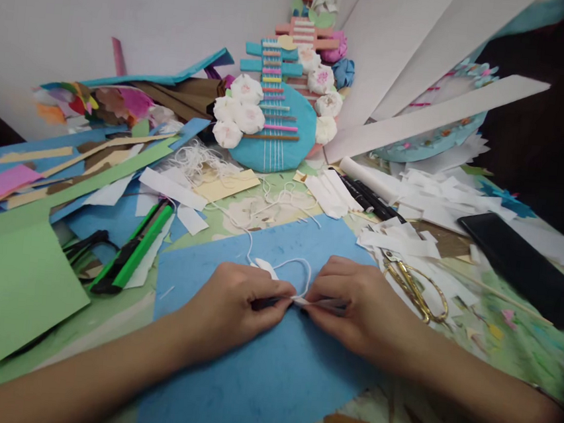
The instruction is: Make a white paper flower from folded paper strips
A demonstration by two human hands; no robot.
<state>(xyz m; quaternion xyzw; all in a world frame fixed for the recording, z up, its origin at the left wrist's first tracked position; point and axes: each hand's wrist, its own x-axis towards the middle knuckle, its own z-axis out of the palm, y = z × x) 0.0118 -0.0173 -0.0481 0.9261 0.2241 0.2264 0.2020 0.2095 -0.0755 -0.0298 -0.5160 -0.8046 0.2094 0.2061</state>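
Note:
My left hand (233, 306) and my right hand (353, 305) meet over a blue sheet of paper (256, 375) at the table's front. Together they pinch a small folded white paper strip (303, 300), held between the fingertips of both hands. A white string (287, 265) loops up from that strip and trails toward the back. A dark thin object shows under my left fingertips; I cannot tell what it is.
Gold-handled scissors (417, 288) lie just right of my right hand. A green utility knife (133, 250) and black scissors (83, 249) lie at left by a green card (10, 285). A black phone (521, 261) lies at right. Black markers (368, 196), white scraps and a blue paper instrument model (280, 131) fill the back.

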